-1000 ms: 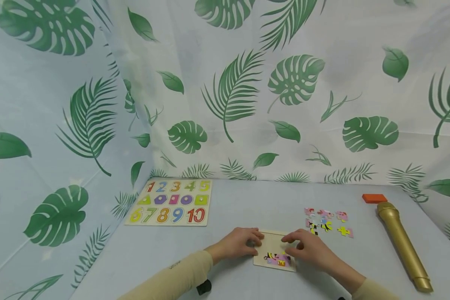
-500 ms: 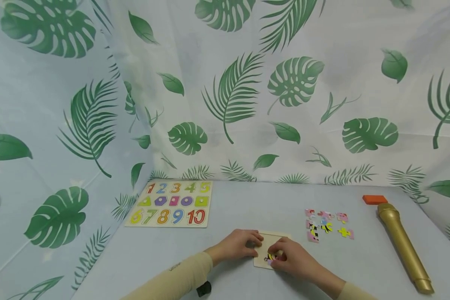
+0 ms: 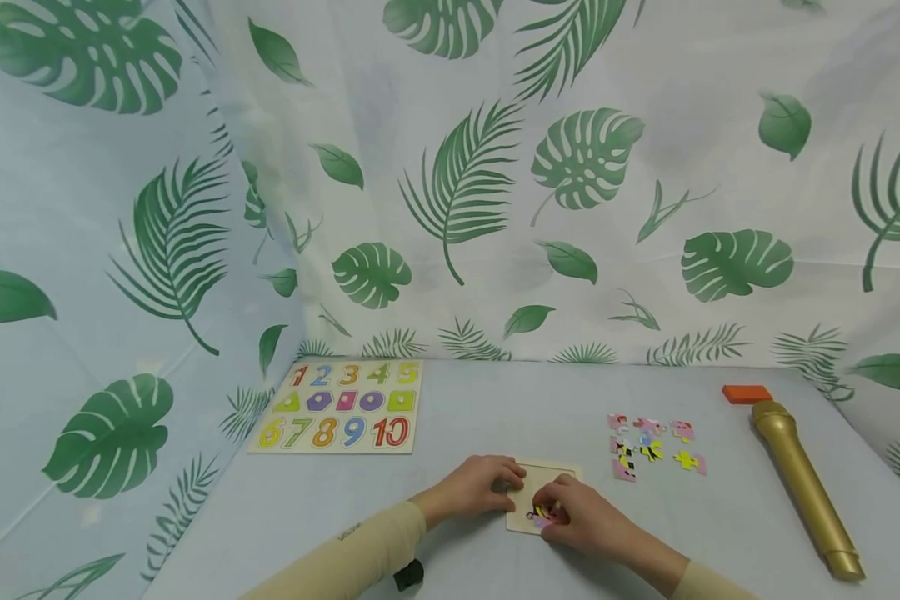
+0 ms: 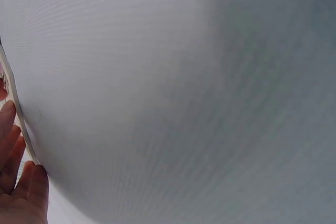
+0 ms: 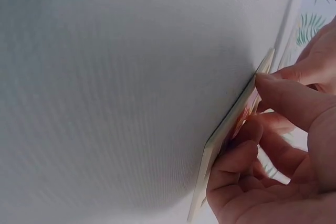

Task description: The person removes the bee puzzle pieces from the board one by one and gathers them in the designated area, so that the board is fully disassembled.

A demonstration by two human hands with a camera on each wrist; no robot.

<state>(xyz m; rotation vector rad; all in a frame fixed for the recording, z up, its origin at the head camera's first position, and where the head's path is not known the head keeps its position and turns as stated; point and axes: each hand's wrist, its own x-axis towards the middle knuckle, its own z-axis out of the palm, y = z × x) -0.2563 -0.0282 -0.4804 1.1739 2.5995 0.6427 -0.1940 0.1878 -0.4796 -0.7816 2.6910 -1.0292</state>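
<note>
A small wooden puzzle board [image 3: 537, 479] lies on the table in front of me. Jigsaw pieces [image 3: 543, 522] with yellow, black and pink print fill part of its near side. My left hand [image 3: 482, 487] rests at the left edge with relaxed fingers; the left wrist view shows its fingertips against the board's rim [image 4: 18, 100]. Over the near part of the board, my right hand [image 3: 588, 518] pinches at a puzzle piece with thumb and fingers bent. In the right wrist view the curled fingers [image 5: 236, 161] cover most of that piece.
Several loose jigsaw pieces [image 3: 648, 450] lie right of the board. A wooden number puzzle [image 3: 382, 417] sits at the back left. On the right are a gold microphone [image 3: 806, 492] and an orange block [image 3: 747, 394]. Leaf-printed cloth [image 3: 487, 275] hangs behind.
My right hand has moved left from the board's right side onto its pieces, and its fingers have closed in there. The left hand stays at the left edge.
</note>
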